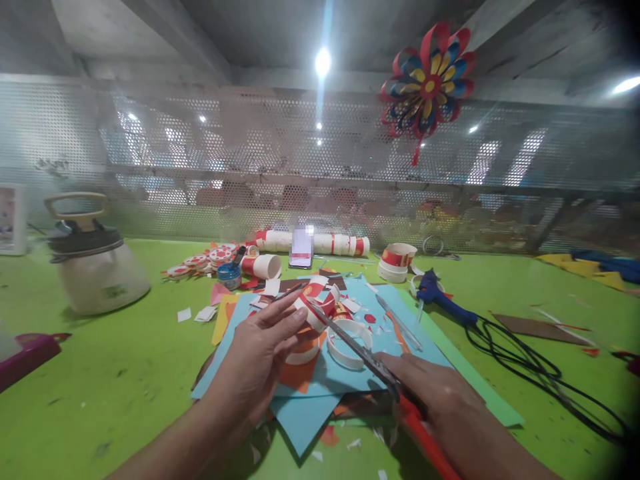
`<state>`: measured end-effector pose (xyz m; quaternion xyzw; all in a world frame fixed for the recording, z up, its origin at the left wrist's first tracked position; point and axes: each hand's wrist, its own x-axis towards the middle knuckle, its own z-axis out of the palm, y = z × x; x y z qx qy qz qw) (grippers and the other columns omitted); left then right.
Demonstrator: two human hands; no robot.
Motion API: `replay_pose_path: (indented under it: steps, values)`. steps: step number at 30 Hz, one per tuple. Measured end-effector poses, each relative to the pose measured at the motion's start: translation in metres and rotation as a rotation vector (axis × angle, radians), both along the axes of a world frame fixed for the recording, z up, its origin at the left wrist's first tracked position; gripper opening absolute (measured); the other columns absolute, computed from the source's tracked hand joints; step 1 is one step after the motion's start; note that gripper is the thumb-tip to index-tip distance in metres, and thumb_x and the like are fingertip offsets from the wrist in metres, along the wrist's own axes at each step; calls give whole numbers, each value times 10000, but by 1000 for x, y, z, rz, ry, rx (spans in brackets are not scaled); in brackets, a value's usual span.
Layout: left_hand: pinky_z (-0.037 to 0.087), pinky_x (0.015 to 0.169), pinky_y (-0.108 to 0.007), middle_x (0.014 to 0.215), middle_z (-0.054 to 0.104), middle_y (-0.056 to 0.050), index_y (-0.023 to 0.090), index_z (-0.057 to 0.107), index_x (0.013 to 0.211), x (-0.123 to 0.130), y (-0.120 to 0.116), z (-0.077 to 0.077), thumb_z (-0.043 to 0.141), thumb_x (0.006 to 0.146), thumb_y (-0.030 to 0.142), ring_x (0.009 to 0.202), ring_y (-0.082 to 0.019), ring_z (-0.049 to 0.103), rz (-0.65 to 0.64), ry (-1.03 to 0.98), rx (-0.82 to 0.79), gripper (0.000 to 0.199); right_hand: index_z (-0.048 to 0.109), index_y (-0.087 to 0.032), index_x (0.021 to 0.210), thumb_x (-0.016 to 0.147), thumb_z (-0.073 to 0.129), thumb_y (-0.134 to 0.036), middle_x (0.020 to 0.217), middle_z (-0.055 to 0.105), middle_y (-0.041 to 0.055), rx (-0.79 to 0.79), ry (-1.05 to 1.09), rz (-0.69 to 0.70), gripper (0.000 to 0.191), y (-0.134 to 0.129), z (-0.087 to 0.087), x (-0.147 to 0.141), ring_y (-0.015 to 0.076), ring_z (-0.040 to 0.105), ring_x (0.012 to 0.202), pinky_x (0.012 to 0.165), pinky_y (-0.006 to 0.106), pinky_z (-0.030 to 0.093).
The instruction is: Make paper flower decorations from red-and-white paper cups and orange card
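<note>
My left hand (263, 350) pinches a red-and-white piece of paper cup (316, 297) over the blue paper sheets (220, 373). In my right hand (443, 397) is a pair of scissors (361, 350) with red handles. Their blade tips reach the cup piece beside my left fingers; whether the blades are around its edge I cannot tell. White cup rings (350, 360) lie under the blades, close to an orange paper piece (300, 379). Small paper scraps are scattered about my hands.
A glue gun (435, 293) with a coiled black cord lies right. Stacked cups (395, 263), a phone (301, 247) and a long row of cups (345, 245) stand at the back. A large jug (100, 267) stands left; a paper flower (430, 87) hangs above.
</note>
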<state>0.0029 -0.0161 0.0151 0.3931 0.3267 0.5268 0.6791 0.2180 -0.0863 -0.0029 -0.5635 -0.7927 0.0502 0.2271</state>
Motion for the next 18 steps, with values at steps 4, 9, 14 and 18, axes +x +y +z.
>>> replay_pose_path:
  steps: [4,9,14,18]
  values:
    - [509,860,-350,1052,717,-126,158,643,1140,2,0,2,732,734,216,927,-241,680,26,-18,-11,420,645,-216,1131,843,534,-238,845,693,73,42,10,2,309,3,-3,1,204,642,746,699,312,513]
    - [512,806,-260,1005,734,-95,184,676,1104,4,-1,4,748,715,218,919,-196,680,49,2,5,398,633,-224,1150,842,533,-203,863,688,69,29,23,5,325,6,-4,3,201,643,762,705,317,511]
    - [502,825,-275,1019,731,-93,200,701,1072,4,-1,1,772,685,218,903,-194,675,98,48,42,394,640,-231,1141,837,562,-233,858,690,65,19,57,32,314,4,0,1,201,645,760,698,311,512]
    - [499,852,-310,1002,735,-100,197,691,1090,4,0,0,768,691,220,893,-205,678,104,38,48,407,636,-240,1150,838,575,-250,859,690,63,-1,55,37,318,3,0,1,203,644,764,700,313,511]
